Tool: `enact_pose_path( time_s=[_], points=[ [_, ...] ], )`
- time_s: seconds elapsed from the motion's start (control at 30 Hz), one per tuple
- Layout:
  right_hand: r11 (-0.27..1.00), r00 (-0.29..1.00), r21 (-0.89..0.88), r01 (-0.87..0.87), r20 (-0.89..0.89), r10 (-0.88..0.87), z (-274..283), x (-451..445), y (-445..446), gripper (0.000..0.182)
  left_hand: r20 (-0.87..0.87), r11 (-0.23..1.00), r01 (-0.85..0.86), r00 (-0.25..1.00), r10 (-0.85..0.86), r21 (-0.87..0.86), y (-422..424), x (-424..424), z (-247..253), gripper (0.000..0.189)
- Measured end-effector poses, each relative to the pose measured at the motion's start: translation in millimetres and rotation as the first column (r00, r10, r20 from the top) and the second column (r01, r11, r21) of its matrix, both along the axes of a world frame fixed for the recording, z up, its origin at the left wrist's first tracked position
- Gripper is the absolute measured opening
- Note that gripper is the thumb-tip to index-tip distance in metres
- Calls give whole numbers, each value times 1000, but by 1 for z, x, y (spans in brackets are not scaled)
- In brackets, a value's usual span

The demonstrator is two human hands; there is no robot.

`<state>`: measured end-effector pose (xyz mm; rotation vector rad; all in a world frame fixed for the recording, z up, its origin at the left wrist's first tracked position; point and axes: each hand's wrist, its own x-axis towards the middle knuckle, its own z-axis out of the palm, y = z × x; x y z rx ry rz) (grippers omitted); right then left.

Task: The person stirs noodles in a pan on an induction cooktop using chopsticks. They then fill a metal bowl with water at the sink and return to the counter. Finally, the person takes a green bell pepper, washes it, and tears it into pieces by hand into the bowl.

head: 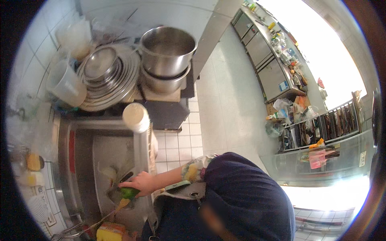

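My right hand (143,183), at the end of a patterned sleeve, reaches over the metal sink (116,150) and is closed around a green object (129,192), possibly a scrubbing pad. A dark handle (126,177) lies by its fingertips. Just below the green object is a yellowish tip (122,204), from which a thin rod runs down to the left, towards a wire whisk (71,233). A yellow sponge-like block (109,234) sits at the bottom edge. My left hand is out of view; a pinkish patch beside the block is too unclear to name.
Stacked steel pots (169,51), nested metal bowls and lids (111,75) and a translucent plastic jug (66,84) stand beyond the sink. A pale-topped container (136,117) is at its corner. Cabinets (268,69) and a rack (322,129) stand across the floor.
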<state>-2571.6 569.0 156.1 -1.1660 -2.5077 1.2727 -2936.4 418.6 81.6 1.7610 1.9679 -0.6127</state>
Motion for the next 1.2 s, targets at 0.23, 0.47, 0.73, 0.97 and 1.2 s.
enact_pose_path(
  time_s=[0.23, 0.47, 0.73, 0.97, 1.2],
  points=[
    [853, 846, -21, 522, -117, -521, -4, 253, -115, 75, 226, 978, 137, 959, -170, 154, 73, 237, 89, 62],
    [230, 256, 294, 928, -53, -965, -46, 525, -339, 73, 906, 989, 97, 419, 62, -112, 94, 473, 1, 53],
    [-410, -486, 447, 795, 64, -872, -177, 635, -583, 62, 745, 676, 637, 638, -195, -369, 26, 892, -129, 49],
    [-925, -925, 331, 188, 375, -54, -224, 691, -655, 70, 304, 635, 585, 809, -503, -505, 143, 1112, -287, 47],
    [-930, -938, 314, -189, 222, 266, -288, 896, -642, 75, 460, 600, 797, 507, -729, 72, 213, 1582, -263, 45]
  ],
)
